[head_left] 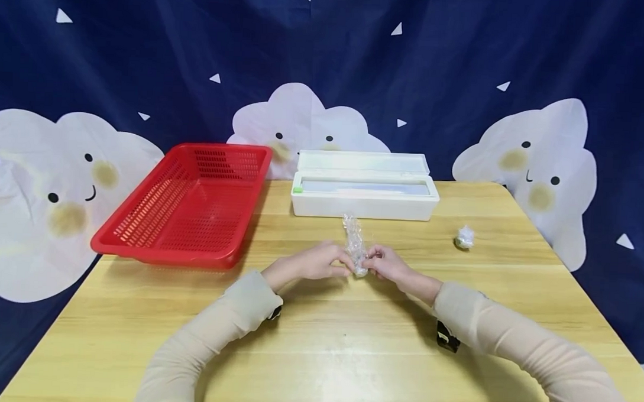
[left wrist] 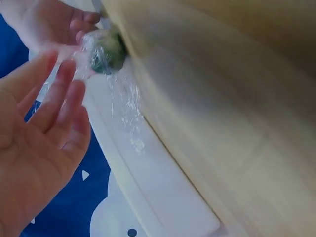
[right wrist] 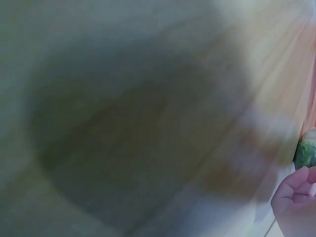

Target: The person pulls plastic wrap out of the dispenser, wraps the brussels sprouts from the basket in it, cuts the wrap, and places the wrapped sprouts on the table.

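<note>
A small round green item [left wrist: 107, 53] lies on the table in crumpled cling film, whose long loose tail [head_left: 353, 231] points toward a white box. My right hand [head_left: 386, 264] pinches the film at the near end from the right. On the opposite side my left hand [head_left: 322, 261] reaches in, fingers fairly straight and spread. In the left wrist view those left fingertips [left wrist: 74, 89] stand just beside the film. The right wrist view catches only part of the right hand [right wrist: 296, 200], by the green item at the frame's edge.
Behind the hands stands the white cling film dispenser [head_left: 364, 206], lid up, with a green slider [head_left: 298, 189] at its left. A red perforated basket [head_left: 226, 258] sits at the back left. To the right lies another small film-wrapped bundle [head_left: 464, 237], greenish underneath.
</note>
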A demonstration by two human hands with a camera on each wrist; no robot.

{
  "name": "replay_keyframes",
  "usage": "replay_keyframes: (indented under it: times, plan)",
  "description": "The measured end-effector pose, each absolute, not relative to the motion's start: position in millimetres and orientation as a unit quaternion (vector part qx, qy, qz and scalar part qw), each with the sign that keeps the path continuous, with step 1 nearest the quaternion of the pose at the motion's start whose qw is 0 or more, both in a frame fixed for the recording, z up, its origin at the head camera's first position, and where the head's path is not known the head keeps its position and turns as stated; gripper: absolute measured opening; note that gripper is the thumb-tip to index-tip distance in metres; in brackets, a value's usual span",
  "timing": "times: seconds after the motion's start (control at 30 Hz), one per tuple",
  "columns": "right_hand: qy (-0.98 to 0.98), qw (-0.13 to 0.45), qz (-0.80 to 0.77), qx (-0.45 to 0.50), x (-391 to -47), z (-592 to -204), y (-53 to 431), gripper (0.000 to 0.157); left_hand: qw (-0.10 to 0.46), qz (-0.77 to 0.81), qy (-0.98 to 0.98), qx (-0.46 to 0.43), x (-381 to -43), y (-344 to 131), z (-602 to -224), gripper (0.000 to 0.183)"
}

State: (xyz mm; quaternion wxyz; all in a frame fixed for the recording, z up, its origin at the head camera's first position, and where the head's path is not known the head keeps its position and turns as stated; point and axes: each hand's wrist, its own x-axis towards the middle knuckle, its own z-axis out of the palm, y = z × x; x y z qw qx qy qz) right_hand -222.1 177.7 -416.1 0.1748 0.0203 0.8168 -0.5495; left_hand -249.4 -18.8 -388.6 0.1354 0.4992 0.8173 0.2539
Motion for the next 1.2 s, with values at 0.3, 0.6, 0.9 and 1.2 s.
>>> replay_keyframes:
  times: [0.3,0.6,0.9,1.2]
  plan:
    - [0.813,0.187,-0.551,-0.002,-225.3,-410.5,179.1,0.017,0.073,0.235,0.845,0.474,-246.9,-9.2,-392.8,0.031]
    - [0.813,0.187,-0.551,-0.008,-226.7,-410.7,181.0,0.017,0.08,0.209,0.861,0.457,-246.8,2.7,-396.6,0.028]
    - [0.823,0.205,-0.528,-0.035,-228.0,-409.4,187.0,0.025,0.067,0.159,0.875,0.452,-242.7,7.5,-398.5,0.032]
    - [0.799,0.264,-0.539,-0.034,-240.2,-406.4,198.1,0.049,0.112,0.164,0.876,0.44,-240.0,5.6,-400.9,0.047]
